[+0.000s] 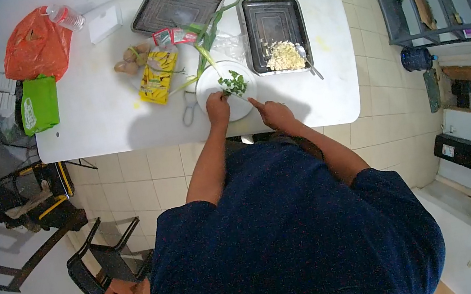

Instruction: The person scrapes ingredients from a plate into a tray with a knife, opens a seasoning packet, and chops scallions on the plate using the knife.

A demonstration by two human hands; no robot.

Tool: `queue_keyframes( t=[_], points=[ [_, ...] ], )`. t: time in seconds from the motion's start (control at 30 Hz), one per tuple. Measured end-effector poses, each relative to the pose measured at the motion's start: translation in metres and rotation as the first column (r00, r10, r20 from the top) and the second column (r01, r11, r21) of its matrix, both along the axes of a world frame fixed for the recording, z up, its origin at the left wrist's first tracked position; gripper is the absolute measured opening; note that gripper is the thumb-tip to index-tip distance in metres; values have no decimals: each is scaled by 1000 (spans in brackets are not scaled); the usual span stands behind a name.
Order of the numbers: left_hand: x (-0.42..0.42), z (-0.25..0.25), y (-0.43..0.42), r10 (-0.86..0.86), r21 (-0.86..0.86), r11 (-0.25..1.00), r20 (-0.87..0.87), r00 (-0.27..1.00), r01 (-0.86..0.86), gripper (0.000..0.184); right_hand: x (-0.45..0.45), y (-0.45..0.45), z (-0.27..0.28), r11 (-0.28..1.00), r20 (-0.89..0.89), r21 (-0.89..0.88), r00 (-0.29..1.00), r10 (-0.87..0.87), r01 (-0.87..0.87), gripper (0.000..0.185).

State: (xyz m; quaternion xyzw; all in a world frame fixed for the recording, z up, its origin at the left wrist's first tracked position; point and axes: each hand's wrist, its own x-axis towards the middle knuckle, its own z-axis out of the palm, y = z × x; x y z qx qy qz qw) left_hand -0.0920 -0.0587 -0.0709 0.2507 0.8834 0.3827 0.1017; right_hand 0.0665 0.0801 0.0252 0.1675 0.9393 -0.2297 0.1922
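Chopped green leaves (233,83) lie on a round white plate (207,84) near the table's front edge. At the plate's lower left, my left hand (217,110) is closed, its fingertips pressed together at the greens. My right hand (275,116) is closed round what looks like a knife, its index finger stretched along it toward the plate. The thin blade (237,95) is hard to make out against the white. Long green onion stalks (208,40) stretch from the plate toward the back. Scissors with grey handles (188,115) rest beside the plate's left edge.
Right of the plate, a dark tray (269,15) holds pale chopped pieces (285,55) and a spoon (312,65). Another dark tray (173,7) lies behind. A yellow packet (159,77), brown round produce (133,59), red bag (35,47) and green bag (39,104) are leftward.
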Motion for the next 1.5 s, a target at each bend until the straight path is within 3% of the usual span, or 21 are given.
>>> queue_keyframes(
  t=[0.6, 0.7, 0.93, 1.0, 1.13, 1.33, 1.5],
  points=[
    [-2, 5, 3, 65, 46, 997, 24, 998, -66, 5, 2, -3, -1, 999, 63, 2, 997, 38, -38, 64],
    [0, 1, 0, 56, 43, 998, -33, 998, -54, 4, 10, -6, -4, 999, -43, -2, 999, 31, -32, 65],
    [2, 6, 3, 110, 38, 993, 79, 991, -113, 3, 23, -7, 5, 1000, 84, -9, 996, -13, 14, 62],
    [1, 7, 3, 102, 21, 995, 34, 994, -102, 4, 29, -8, 8, 999, 123, -5, 992, -31, 32, 62],
    [0, 2, 1, 72, -3, 997, 69, 995, -72, 7, 39, -7, 15, 997, 109, -12, 991, -79, 81, 60],
    [3, -8, -4, -23, 81, 996, -101, 995, 31, 9, 26, -8, 11, 993, 4, -30, 994, -114, 114, 54],
    [1, -8, -6, -1, 19, 1000, -34, 999, 1, 6, 9, -10, 12, 999, -29, -5, 999, -43, 42, 54]
  ],
)
